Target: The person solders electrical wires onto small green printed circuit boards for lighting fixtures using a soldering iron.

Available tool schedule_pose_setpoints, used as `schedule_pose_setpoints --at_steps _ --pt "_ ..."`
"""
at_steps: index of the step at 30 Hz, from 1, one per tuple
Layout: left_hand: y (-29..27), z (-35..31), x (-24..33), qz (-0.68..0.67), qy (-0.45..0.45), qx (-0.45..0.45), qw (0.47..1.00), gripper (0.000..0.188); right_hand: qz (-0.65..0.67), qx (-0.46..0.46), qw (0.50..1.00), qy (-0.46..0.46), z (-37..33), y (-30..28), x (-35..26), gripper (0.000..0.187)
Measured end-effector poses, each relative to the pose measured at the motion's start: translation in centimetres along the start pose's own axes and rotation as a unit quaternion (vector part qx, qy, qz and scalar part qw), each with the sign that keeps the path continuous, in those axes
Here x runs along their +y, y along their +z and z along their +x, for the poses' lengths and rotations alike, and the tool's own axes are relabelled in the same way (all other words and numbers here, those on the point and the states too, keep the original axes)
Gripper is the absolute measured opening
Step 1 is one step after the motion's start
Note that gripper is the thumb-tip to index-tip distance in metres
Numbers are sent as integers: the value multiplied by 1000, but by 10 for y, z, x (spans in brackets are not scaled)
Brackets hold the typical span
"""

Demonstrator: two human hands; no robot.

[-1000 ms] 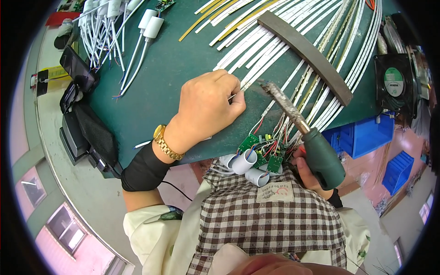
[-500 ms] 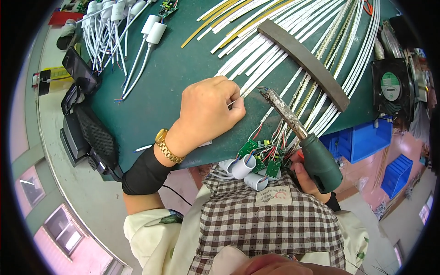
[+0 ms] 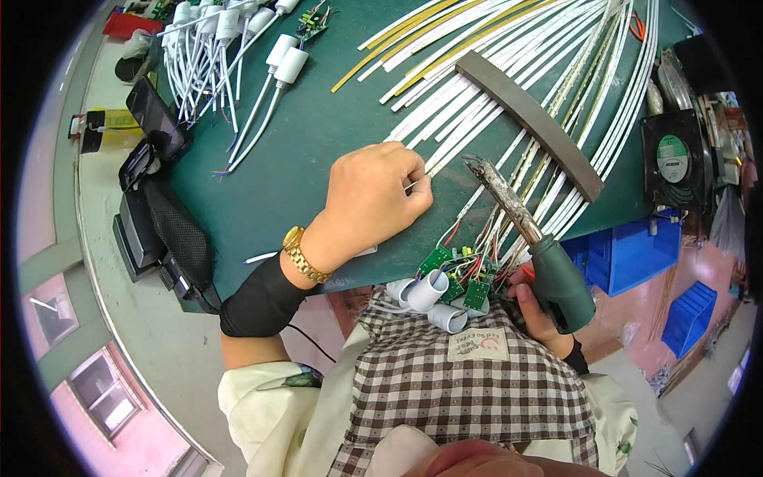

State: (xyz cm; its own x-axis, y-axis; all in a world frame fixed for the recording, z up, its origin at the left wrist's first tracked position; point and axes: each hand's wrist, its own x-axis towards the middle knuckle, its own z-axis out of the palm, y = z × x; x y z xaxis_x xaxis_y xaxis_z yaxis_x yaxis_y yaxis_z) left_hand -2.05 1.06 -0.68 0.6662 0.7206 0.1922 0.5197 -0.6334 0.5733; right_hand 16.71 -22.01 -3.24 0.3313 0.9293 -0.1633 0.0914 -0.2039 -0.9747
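Observation:
My left hand (image 3: 377, 195), wearing a gold watch, is closed in a pinch on the end of a thin white LED strip (image 3: 445, 159). My right hand (image 3: 540, 314), at the table's front edge, is wrapped round the green handle of a soldering iron (image 3: 509, 205). The iron's tip points up and left, a little to the right of my left fingers. Below the tip, green circuit boards (image 3: 477, 296) with red, white and black wires lie beside white lamp caps (image 3: 427, 292) at my checked apron. A small red thing shows by my right fingers, its kind unclear.
A dark curved bar (image 3: 531, 119) lies across the many strips. White caps with cables (image 3: 226, 28) are piled far left, two more (image 3: 290, 67) near them. A phone (image 3: 155, 119) and black stand edge the left. A black fan (image 3: 674, 159) and blue bins (image 3: 636, 250) are right.
The whole scene has shifted slightly to the right in the picture. Both hands keep nearly the same grip and place, and the iron is slightly more upright.

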Motion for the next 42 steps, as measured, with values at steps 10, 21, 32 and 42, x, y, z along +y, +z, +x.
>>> schedule_pose_setpoints --at_steps 10,21,32,42 --pt "1 -7 5 -32 5 -4 999 3 -2 26 1000 -10 1 -1 -3 21" --pt "1 -9 17 -103 -47 -84 990 5 14 58 998 -30 2 -6 7 19" --pt "-1 -17 27 -115 -21 -142 983 13 4 61 997 -44 -3 -12 24 27" --pt "-78 86 -98 293 -104 61 949 22 41 53 998 -9 0 -15 24 33"
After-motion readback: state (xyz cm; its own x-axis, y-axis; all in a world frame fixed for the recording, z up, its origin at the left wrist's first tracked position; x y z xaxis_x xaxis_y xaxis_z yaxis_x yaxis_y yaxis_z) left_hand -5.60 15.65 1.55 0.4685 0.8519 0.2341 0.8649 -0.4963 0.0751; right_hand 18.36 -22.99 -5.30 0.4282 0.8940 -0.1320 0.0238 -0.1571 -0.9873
